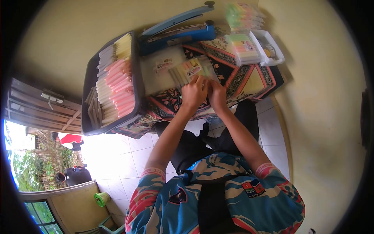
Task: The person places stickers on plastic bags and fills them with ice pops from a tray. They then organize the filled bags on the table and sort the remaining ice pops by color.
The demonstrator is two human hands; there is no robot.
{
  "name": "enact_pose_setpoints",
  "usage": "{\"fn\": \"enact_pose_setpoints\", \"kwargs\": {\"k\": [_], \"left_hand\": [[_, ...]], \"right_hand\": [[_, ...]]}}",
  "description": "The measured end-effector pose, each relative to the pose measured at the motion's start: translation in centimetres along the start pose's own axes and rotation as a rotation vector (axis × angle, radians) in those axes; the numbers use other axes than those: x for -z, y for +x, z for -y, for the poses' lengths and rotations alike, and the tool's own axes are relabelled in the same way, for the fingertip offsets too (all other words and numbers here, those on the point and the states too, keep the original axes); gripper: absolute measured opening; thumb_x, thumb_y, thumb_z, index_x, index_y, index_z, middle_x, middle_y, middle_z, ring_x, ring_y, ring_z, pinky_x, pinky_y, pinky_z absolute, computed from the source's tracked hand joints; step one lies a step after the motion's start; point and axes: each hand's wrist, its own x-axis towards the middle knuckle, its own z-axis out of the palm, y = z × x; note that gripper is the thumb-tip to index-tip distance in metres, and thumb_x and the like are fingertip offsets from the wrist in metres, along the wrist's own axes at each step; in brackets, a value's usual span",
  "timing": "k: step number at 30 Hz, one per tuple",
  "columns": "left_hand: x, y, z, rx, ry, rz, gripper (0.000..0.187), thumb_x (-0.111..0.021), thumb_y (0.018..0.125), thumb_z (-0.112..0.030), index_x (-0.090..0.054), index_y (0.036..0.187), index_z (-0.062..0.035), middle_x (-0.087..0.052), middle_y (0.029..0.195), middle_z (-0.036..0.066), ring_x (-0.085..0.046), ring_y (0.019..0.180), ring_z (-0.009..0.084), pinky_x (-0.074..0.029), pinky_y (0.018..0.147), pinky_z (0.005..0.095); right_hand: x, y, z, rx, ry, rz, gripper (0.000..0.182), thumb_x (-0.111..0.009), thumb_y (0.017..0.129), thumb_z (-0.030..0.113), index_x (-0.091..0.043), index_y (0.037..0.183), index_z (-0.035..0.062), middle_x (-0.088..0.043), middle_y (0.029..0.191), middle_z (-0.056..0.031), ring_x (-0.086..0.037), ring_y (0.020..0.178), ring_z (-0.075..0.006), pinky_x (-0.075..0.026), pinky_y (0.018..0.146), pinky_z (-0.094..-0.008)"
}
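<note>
My left hand [194,91] and my right hand [216,93] are close together at the near edge of the cloth-covered table. Both have curled fingers closed on the near edge of a clear plastic bag [206,70]. Stick-shaped pieces in dull green, yellow and pink lie in it, under a printed label. My fingertips are partly hidden behind my knuckles. Left of the bag, flat clear bags [156,72] with labels lie on the cloth. Farther left stands a dark tray [137,89] filled with rows of wrapped pink, cream, yellow and greyish sticks.
A blue lever-arm bag sealer [177,39] stands at the back with its arm raised. Filled packs [243,48] lie at the right, beside a white container [278,56] holding a roll of tape. More packs [243,17] are stacked behind. A wall rises at the right.
</note>
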Motion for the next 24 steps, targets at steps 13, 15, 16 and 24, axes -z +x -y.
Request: {"fn": "enact_pose_setpoints", "kwargs": {"k": [13,15,16,24], "left_hand": [[-0.5,-0.1,0.2,-0.026,-0.023,-0.048,0.007,-0.064,0.081,-0.014,-0.060,0.082,-0.0087,-0.063,0.080,0.009,-0.064,0.061,0.0353,-0.053,0.052,0.0441],[-0.6,-0.2,0.4,-0.021,-0.041,-0.053,0.007,-0.064,0.081,-0.014,-0.060,0.082,-0.0086,-0.064,0.081,0.010,-0.064,0.062,0.0357,-0.053,0.053,0.0444],[-0.6,-0.2,0.5,-0.013,-0.048,-0.050,0.007,-0.065,0.081,-0.014,-0.060,0.083,-0.0085,-0.064,0.081,0.010,-0.065,0.062,0.0358,-0.053,0.054,0.0442],[0.0,0.3,0.3,0.043,-0.044,-0.017,0.007,-0.065,0.082,-0.014,-0.064,0.084,-0.0069,-0.067,0.082,0.012,-0.066,0.068,0.0349,-0.053,0.058,0.0426]], "right_hand": [[-1.1,2.1,-0.8,0.137,-0.199,0.172,0.010,-0.057,0.076,0.003,-0.065,0.075,-0.0021,-0.063,0.078,-0.0222,-0.062,0.081,-0.0387,-0.047,0.078,-0.0461],[-1.2,2.2,-1.0,0.201,-0.234,0.147,0.010,-0.057,0.076,0.004,-0.065,0.074,-0.0021,-0.063,0.078,-0.0223,-0.062,0.081,-0.0383,-0.048,0.078,-0.0457],[-1.4,2.2,-1.2,0.219,-0.250,0.147,0.009,-0.058,0.076,0.004,-0.065,0.074,-0.0018,-0.063,0.078,-0.0220,-0.062,0.082,-0.0383,-0.048,0.078,-0.0456],[-1.3,3.1,-1.3,-0.117,-0.206,0.520,0.008,-0.059,0.077,0.006,-0.065,0.077,0.0012,-0.064,0.082,-0.0207,-0.062,0.094,-0.0377,-0.049,0.079,-0.0430]]}}
